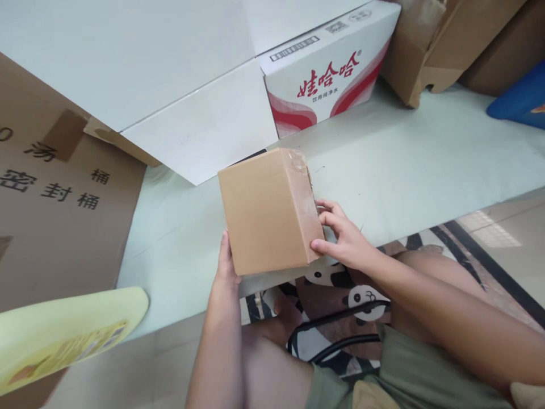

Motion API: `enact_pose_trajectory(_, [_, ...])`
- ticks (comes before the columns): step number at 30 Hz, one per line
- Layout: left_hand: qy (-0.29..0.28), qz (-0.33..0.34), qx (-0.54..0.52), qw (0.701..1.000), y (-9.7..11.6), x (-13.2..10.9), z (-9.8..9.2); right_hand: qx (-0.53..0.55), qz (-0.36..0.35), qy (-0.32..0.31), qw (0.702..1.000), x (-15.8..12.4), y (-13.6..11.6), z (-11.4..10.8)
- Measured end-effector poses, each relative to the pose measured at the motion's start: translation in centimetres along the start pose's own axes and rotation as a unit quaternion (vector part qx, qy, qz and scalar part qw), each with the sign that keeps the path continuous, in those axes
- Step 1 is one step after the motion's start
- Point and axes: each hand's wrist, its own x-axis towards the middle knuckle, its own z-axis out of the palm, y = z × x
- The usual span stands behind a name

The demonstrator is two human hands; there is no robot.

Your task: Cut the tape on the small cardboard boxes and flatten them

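A plain brown cardboard box is held tilted between my two hands, above the near part of a pale green surface. Clear tape covers its right side. My left hand presses against the box's lower left edge, with its other fingers hidden behind the box. On the right side, my right hand grips near the lower corner, thumb on the taped face and fingers curled at the far edge.
Behind stand a large white box and a white carton with red lettering. Brown cartons and a blue object are at the back right. At left are a printed carton and a yellow-green container. The surface ends near my legs.
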Motion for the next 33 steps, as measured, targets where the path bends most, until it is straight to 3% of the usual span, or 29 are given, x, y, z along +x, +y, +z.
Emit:
enact_pose_trajectory(11, [0.006, 0.040, 0.017, 0.999, -0.05, 0.37, 0.38, -0.022, -0.009, 0.065, 0.998, 0.02, -0.25, -0.50])
enact_pose_trajectory(21, [0.020, 0.032, 0.014, 0.999, -0.13, 0.36, 0.37, -0.010, -0.042, 0.056, 0.998, 0.19, -0.13, -0.46])
enact_pose_trajectory(28, [0.017, 0.031, 0.021, 0.999, 0.14, 0.19, 0.52, -0.012, 0.017, 0.013, 1.000, -0.09, -0.09, -0.21])
enact_pose_trajectory(33, [0.008, 0.039, 0.009, 0.999, 0.22, 0.21, 0.79, -0.038, -0.010, 0.005, 0.999, -0.18, -0.25, -0.12])
